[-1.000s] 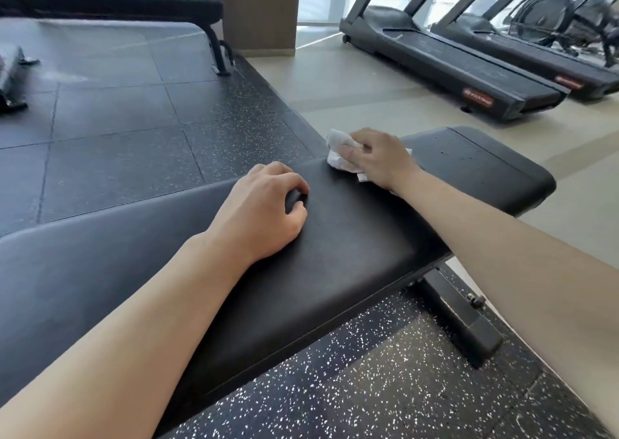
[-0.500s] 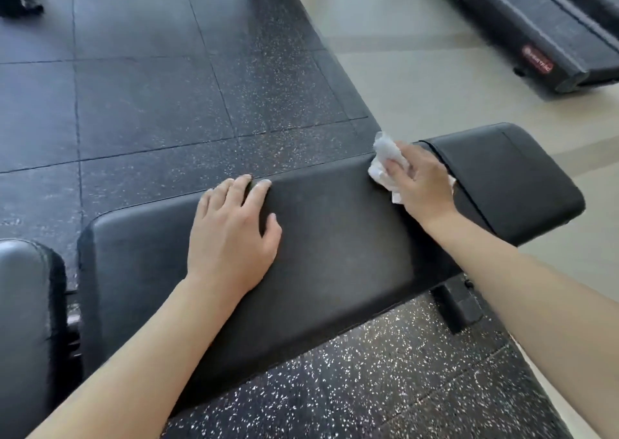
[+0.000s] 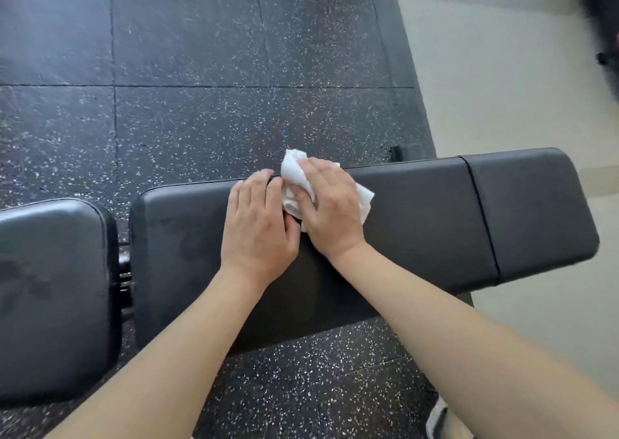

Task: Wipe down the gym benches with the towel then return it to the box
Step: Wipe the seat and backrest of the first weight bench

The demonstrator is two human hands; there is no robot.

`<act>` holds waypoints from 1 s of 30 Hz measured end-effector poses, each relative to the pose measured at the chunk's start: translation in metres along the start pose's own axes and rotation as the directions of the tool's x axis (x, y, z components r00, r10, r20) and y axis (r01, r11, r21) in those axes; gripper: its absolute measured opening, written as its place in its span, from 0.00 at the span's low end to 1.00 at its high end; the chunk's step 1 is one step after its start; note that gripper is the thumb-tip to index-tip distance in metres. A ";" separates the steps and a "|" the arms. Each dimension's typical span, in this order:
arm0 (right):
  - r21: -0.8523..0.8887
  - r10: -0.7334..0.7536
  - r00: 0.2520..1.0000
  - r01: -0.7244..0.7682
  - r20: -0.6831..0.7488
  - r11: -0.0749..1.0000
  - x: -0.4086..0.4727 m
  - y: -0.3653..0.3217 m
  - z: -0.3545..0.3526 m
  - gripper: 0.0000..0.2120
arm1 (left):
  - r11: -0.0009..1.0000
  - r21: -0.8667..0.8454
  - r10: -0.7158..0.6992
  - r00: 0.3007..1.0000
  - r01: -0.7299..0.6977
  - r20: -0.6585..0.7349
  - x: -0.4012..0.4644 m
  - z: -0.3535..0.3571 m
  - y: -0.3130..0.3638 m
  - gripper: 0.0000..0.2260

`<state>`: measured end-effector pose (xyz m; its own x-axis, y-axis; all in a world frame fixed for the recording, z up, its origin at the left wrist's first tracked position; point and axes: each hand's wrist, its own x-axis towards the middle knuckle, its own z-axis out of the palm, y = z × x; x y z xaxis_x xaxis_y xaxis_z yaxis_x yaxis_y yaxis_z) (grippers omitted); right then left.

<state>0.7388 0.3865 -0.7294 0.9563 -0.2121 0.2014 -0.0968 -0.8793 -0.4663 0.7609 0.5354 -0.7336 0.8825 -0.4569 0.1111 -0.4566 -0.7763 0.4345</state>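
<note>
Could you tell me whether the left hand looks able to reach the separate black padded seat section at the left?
Probably yes. The left hand rests flat on the long black bench pad, nothing lies between it and the separate black padded seat section.

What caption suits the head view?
Right hand presses white towel on black gym bench; left hand rests beside it.

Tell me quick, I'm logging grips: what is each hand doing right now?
Left hand: open, flat on the bench pad, holding nothing.
Right hand: pressing the white towel onto the pad, fingers curled over it.
</note>
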 end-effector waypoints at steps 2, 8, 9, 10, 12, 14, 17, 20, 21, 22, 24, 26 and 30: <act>0.038 0.005 1.000 -0.005 0.008 0.999 0.000 -0.001 0.000 0.18 | 0.999 0.030 -0.019 1.000 0.019 -0.004 0.000 0.000 0.001 0.23; 0.098 -0.041 0.997 0.034 0.065 0.995 0.000 0.013 -0.012 0.20 | 0.978 0.165 -0.115 0.988 0.132 -0.106 -0.008 0.006 0.014 0.21; 0.099 -0.087 0.993 0.079 0.077 0.992 0.002 0.019 -0.015 0.19 | 0.962 0.186 -0.178 0.975 0.200 -0.130 -0.012 0.009 0.024 0.21; 0.103 -0.147 0.986 0.138 0.083 0.985 0.002 0.026 -0.019 0.18 | 0.940 0.190 -0.256 0.955 0.282 -0.150 -0.017 0.013 0.038 0.22; 0.107 -0.275 0.959 0.266 0.073 0.958 -0.001 0.049 -0.030 0.19 | 0.898 0.179 -0.377 0.914 0.401 -0.151 -0.024 0.027 0.069 0.26; 0.099 -0.313 0.949 0.307 0.049 0.947 -0.007 0.089 -0.048 0.17 | 0.875 0.190 -0.426 0.895 0.444 -0.133 -0.027 0.038 0.087 0.28; 0.050 -0.181 0.983 0.181 -0.004 0.982 -0.009 0.172 -0.087 0.16 | 0.860 0.221 -0.445 0.887 0.461 -0.119 -0.027 0.039 0.087 0.29; 0.026 -0.068 0.998 0.068 -0.005 0.997 -0.007 0.226 -0.114 0.16 | 0.850 0.229 -0.458 0.881 0.474 -0.122 -0.025 0.041 0.086 0.29; 0.005 -0.040 0.999 0.040 -0.006 0.999 -0.006 0.229 -0.115 0.16 | 0.849 0.229 -0.461 0.880 0.475 -0.117 -0.025 0.042 0.086 0.30; -0.031 -0.017 1.000 0.016 -0.019 0.999 -0.005 0.226 -0.112 0.16 | 0.848 0.233 -0.461 0.880 0.476 -0.116 -0.025 0.043 0.086 0.30; -0.095 0.008 1.000 -0.010 -0.026 0.995 -0.001 0.200 -0.096 0.18 | 0.845 0.245 -0.460 0.879 0.476 -0.122 -0.026 0.044 0.084 0.30; -0.063 -0.039 0.999 0.041 0.034 0.997 0.007 0.153 -0.069 0.19 | 0.844 0.251 -0.459 0.880 0.475 -0.123 -0.025 0.045 0.081 0.30; 0.120 -0.168 0.971 0.149 0.168 0.982 0.028 0.036 -0.015 0.18 | 0.842 0.259 -0.457 0.881 0.473 -0.124 -0.025 0.046 0.082 0.30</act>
<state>0.7581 0.3423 -0.7273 0.9915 0.0134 0.1291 0.0805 -0.8437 -0.5308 0.6957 0.4633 -0.7415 0.9999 0.0058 0.0103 0.0037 -0.9824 0.1867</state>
